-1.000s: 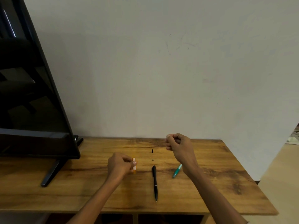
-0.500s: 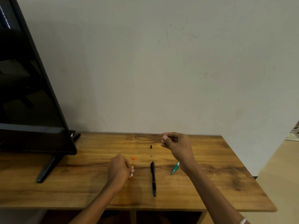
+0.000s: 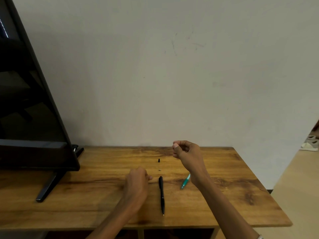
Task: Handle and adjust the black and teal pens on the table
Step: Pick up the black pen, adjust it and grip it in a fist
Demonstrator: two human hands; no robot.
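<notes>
The black pen [image 3: 161, 195] lies on the wooden table [image 3: 233, 195], tip toward me. To its right the teal pen [image 3: 184, 182] lies slanted, its far end hidden behind my right wrist. My left hand [image 3: 138, 181] rests on the table just left of the black pen's far end, back up and fingers curled under. What is under it is hidden. My right hand [image 3: 185, 151] hovers above the table's far side with fingers curled and the thumb against them. Nothing shows in it.
A small black cap [image 3: 158, 160] and a tiny dark bit [image 3: 159, 169] lie beyond the black pen. A large black screen [image 3: 31, 118] on a stand [image 3: 45, 188] fills the left side. The wall runs along the table's far edge.
My left hand has lowered onto the table, and it now hides the orange pen piece it held and the orange cap. The right hand has barely moved.
</notes>
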